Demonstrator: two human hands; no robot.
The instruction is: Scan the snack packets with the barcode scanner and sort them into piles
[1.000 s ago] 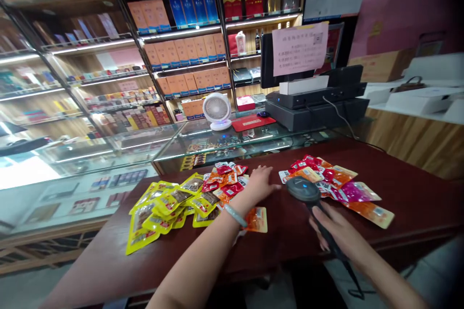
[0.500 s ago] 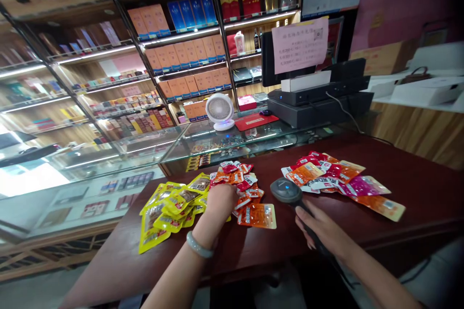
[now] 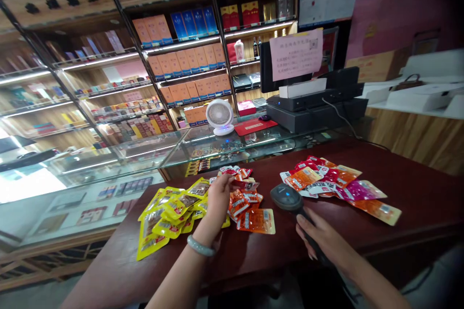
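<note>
Since the red packet (image 3: 245,185) is pinched by one end in the left hand (image 3: 219,197), that hand is the nearer one. Packet sits left of the head of the scanner (image 3: 286,197) and slightly farther from the wearer — a clear gap, no contact. Its long axis runs roughly left-right, far end toward the scanner side. Printed side: cannot tell, too small and tilted.

Right hand (image 3: 314,231) is wrapped around the scanner handle; head angles forward-left, toward the packet's side.

Counts: two hands, one scanner, one packet held. Three groups on the desk (image 3: 416,174): yellow packets (image 3: 177,207) at left, at least seven showing; middle pile (image 3: 246,198) of red and orange packets under and beside the left hand, part hidden — no exact count; right pile (image 3: 326,176), overlapping, no exact count either, one magenta packet (image 3: 364,190) visible. One orange packet (image 3: 256,221) lies at the middle pile's near edge.
</note>
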